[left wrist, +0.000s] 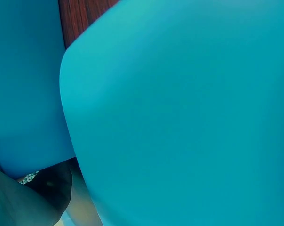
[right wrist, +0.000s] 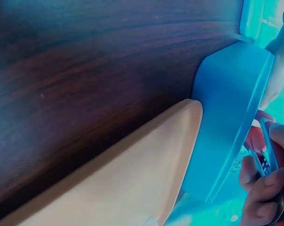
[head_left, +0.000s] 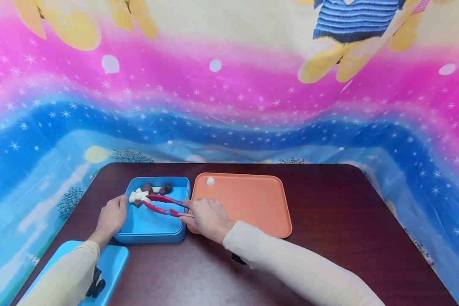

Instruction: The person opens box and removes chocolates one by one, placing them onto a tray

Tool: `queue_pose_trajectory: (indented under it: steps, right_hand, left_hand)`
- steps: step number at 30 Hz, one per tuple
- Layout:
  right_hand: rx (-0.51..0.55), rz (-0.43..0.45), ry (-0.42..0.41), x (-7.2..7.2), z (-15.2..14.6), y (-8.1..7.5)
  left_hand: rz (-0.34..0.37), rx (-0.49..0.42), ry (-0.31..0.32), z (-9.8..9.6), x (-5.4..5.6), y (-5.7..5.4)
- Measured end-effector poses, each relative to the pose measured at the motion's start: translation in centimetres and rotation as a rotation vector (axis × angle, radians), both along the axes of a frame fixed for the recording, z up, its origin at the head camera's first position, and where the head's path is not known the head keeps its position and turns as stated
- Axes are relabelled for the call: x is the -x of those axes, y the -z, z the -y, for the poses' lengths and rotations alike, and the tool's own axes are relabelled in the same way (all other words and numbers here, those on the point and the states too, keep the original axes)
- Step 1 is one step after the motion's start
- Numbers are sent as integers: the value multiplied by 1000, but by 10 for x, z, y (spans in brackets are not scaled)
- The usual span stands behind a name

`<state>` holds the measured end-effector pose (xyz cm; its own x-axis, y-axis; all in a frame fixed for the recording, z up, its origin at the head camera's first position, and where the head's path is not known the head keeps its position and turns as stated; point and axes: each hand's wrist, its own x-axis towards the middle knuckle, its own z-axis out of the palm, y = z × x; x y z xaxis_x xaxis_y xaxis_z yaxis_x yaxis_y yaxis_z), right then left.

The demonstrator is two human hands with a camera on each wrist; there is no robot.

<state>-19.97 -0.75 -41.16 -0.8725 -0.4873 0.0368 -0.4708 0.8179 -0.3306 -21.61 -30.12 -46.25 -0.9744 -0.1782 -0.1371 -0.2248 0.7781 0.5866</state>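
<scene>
My right hand [head_left: 210, 219] holds a pair of red-tipped tongs [head_left: 163, 198] over the blue box [head_left: 149, 238]. The tips are spread slightly, right at a pile of white pieces [head_left: 140, 195] and brown pieces [head_left: 168, 188] at the back left inside the box. In the right wrist view the fingers [right wrist: 266, 188] wrap the metal arms of the tongs. My left hand [head_left: 112, 216] grips the left wall of the box, its thumb at the rim. Most of that hand is out of the left wrist view, where the box's side shows at the left.
An orange tray [head_left: 245, 204] lies right of the box, with one white piece [head_left: 210, 181] near its back left corner. A light blue lid [head_left: 116, 259] lies at the front left under the left forearm. All stand on a dark wooden table [head_left: 329, 212] before a printed curtain [head_left: 229, 106].
</scene>
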Motion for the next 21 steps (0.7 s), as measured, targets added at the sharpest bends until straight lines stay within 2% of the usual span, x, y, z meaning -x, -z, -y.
queue_pose_trajectory:
  steps: [4,16,21]
  right_hand:
    - [13,-9,10,-3,-7,0]
    - [111,41,28,-10,-23,-1]
    - [129,13,25,-10,-29,0]
  left_hand:
    - [-17,5,6,1,-1,1]
    - [28,7,12,1,-3,-2]
    - [-1,5,18,0,-3,-3]
